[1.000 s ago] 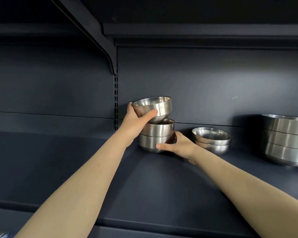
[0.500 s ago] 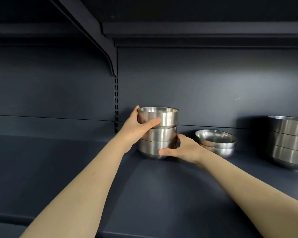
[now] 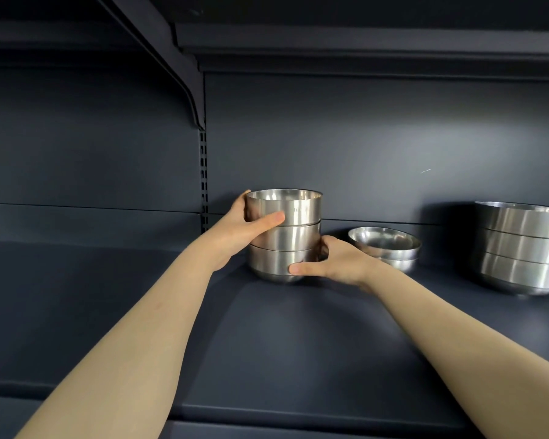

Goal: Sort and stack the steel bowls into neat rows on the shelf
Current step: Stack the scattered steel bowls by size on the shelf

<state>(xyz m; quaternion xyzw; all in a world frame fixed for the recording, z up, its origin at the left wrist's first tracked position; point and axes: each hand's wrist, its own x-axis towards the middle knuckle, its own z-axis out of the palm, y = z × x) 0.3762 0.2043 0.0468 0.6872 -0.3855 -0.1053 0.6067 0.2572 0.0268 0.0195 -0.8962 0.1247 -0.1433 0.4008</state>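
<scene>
- My left hand (image 3: 235, 229) grips the top bowl (image 3: 295, 207), thumb across its near wall and fingers curled round its left side.
- That bowl sits level, nested on the stack (image 3: 293, 237) of three small bowls. The stack stands mid-shelf (image 3: 298, 343) at the far side, close to the back panel (image 3: 377, 137).
- My right hand (image 3: 333, 261) holds the bottom bowl (image 3: 273, 264) from the right, thumb on the near wall and fingers curled behind.
- Just right of the stack, two shallow bowls (image 3: 384, 243) sit nested, partly hidden by my right wrist.
- Far right, well apart, three large bowls (image 3: 523, 248) stand nested, cut by the frame edge.
- A bracket (image 3: 171, 58) slopes down to the slotted upright (image 3: 203, 172), up and left of the stack.
</scene>
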